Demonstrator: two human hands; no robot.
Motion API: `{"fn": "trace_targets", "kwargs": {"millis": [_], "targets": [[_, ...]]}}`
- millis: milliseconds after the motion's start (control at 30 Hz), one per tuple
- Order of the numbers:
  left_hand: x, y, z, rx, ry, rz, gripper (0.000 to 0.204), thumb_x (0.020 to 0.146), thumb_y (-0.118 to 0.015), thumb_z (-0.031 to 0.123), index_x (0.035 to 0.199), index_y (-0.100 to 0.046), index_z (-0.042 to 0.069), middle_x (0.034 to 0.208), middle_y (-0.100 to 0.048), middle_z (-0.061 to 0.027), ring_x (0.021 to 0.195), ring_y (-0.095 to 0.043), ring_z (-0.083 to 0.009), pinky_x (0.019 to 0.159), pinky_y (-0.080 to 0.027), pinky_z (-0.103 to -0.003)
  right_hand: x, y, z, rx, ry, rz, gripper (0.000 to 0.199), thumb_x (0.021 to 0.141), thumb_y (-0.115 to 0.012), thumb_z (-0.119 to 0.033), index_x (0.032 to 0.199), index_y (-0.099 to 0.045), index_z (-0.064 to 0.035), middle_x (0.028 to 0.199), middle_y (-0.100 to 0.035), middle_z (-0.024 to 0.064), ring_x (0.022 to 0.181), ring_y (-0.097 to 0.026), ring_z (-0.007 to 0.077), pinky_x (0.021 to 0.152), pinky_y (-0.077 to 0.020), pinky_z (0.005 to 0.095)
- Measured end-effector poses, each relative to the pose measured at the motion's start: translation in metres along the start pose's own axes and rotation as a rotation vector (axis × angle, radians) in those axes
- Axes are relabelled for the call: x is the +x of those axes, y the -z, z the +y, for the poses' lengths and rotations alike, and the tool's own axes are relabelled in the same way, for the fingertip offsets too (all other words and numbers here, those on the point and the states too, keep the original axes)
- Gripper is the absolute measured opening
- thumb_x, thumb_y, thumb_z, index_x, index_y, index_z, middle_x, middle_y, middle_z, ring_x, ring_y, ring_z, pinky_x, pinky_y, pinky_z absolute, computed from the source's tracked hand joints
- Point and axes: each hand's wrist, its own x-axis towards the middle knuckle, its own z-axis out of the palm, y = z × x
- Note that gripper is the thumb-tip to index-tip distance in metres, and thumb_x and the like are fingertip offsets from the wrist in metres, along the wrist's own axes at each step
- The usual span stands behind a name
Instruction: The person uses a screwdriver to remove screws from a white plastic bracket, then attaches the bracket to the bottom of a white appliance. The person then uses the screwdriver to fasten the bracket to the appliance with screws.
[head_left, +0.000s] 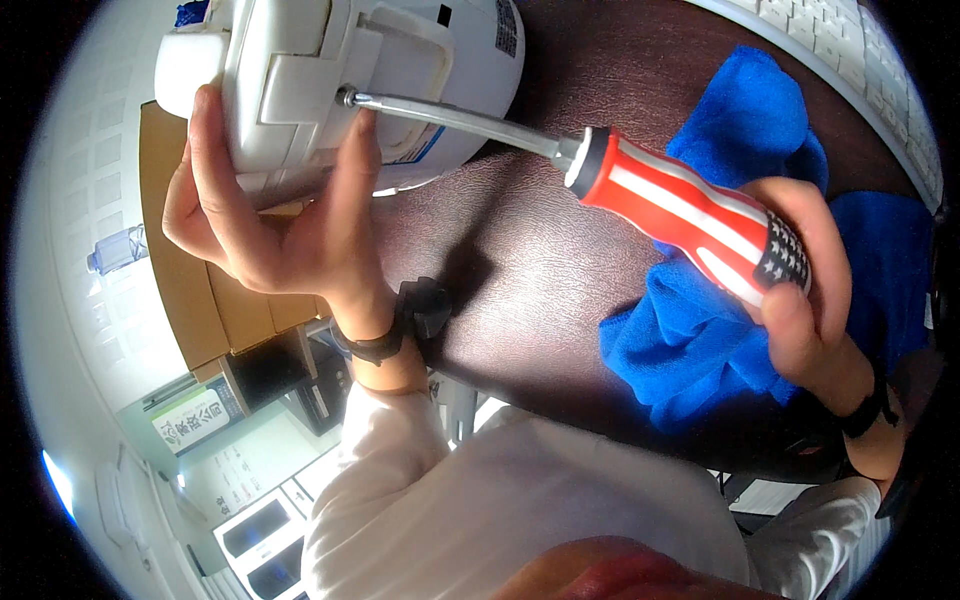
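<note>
A white rounded appliance (420, 50), which looks like a rice cooker, lies tipped at the upper left of the table. My left hand (290, 225) steadies its near side, fingers on one edge and thumb close to a small round screw hole. In my right hand (820, 270) is a screwdriver (690, 205), its red, white and black handle patterned with stripes and stars. The metal shaft runs leftward, and its tip meets the hole in the white casing. Whether a screw sits there is too small to tell.
A crumpled blue cloth (690, 340) lies under and beside my right hand. At the upper right is a white keyboard (830, 45). The dark brown table (540, 270) has a curved near edge. Cardboard boxes (185, 290) stand beyond it on the left.
</note>
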Motion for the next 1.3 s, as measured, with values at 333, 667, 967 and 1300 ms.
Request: {"fn": "trace_targets", "kwargs": {"millis": [333, 667, 967, 1300], "targets": [[0.002, -0.004, 0.002, 0.034, -0.02, 0.014, 0.074, 0.054, -0.083, 0.039, 0.119, -0.057, 0.013, 0.098, -0.045, -0.0045, 0.091, -0.052, -0.0181, 0.069, -0.049, -0.027, -0.003, 0.001, -0.005, -0.058, 0.02, 0.001, 0.061, 0.088, -0.041, -0.048, 0.119, -0.04, 0.0052, 0.099, -0.052, 0.014, 0.08, -0.052, 0.0157, 0.069, -0.045, 0.0274], [0.002, -0.003, 0.001, 0.039, -0.027, 0.002, 0.076, 0.054, -0.083, 0.041, 0.12, -0.056, 0.014, 0.099, -0.044, -0.0048, 0.092, -0.05, -0.0181, 0.07, -0.048, -0.027, -0.009, 0.0, -0.006, -0.21, 0.154, 0.007, 0.064, 0.088, -0.046, -0.049, 0.121, -0.037, 0.0056, 0.102, -0.051, 0.0152, 0.083, -0.053, 0.019, 0.073, -0.0453, 0.0295], [0.006, -0.001, 0.016, 0.012, -0.001, -0.06, 0.073, 0.058, -0.083, 0.016, 0.124, -0.052, 0.013, 0.11, -0.047, -0.0027, 0.103, -0.048, -0.0166, 0.084, -0.048, -0.031, -0.01, 0.015, -0.037, -0.428, 0.28, -0.13, 0.072, 0.081, -0.063, -0.042, 0.124, -0.033, 0.0075, 0.107, -0.05, 0.0186, 0.092, -0.057, 0.0248, 0.077, -0.0488, 0.0332], [0.004, -0.001, 0.009, 0.024, -0.149, -0.049, 0.058, 0.058, -0.08, 0.009, 0.113, -0.063, 0.018, 0.112, -0.043, -0.0056, 0.105, -0.049, -0.0222, 0.08, -0.05, -0.033, -0.009, 0.012, -0.045, -0.559, 0.336, -0.159, 0.075, 0.08, -0.064, -0.045, 0.124, -0.034, 0.0073, 0.099, -0.053, 0.0171, 0.079, -0.057, 0.0233, 0.067, -0.0483, 0.0321]]}}
